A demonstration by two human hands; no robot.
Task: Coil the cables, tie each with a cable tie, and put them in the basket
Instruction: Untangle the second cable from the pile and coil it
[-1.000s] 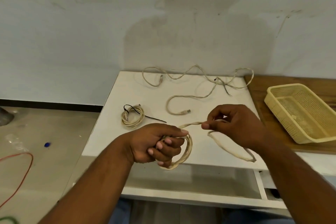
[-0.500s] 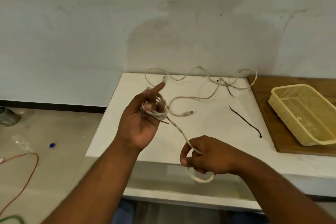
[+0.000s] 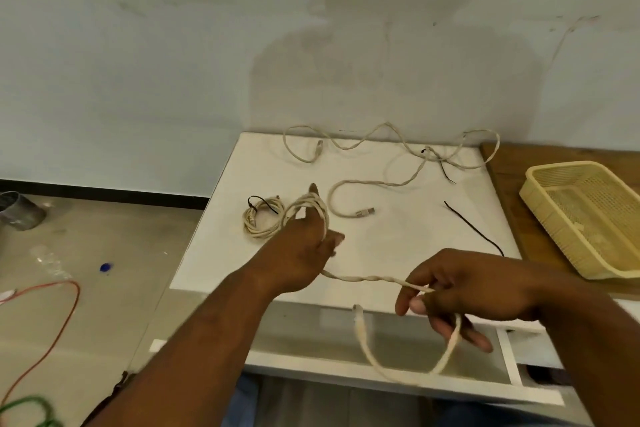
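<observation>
Step in hand: coiling a second cable (image 3: 363, 277), judging by one finished bundle lying by and this one only part wound.
Left hand (image 3: 304, 246): was raised over the table (image 3: 398, 246), its back to the camera and its fingers fairly straight, with several turns of the cable looped round them. Whether the thumb pinned the turns, I could not tell.
Right hand (image 3: 464, 291): was near the table's front edge, thumb and forefinger pinching the cable and the other fingers loosely curled.
Cable's run: it went from the turns across to the pinch, then sagged in a slack loop below the table edge, with its plug (image 3: 358, 314) hanging free between the hands.
Tied coil (image 3: 261, 222): lay on the table just beside the left hand, bound with a black tie, not yet in the basket (image 3: 564, 166).
Loose cable (image 3: 391, 149): sprawled uncoiled along the back of the table.
Cable tie (image 3: 472, 230): lay loose on the table between the right hand and the basket.
Basket: stood on the wooden top at the right, well apart from both hands.
Next move: probably to feed the slack round the left fingers until the plug came up, keeping the turns from slipping, then reach for the loose tie.
</observation>
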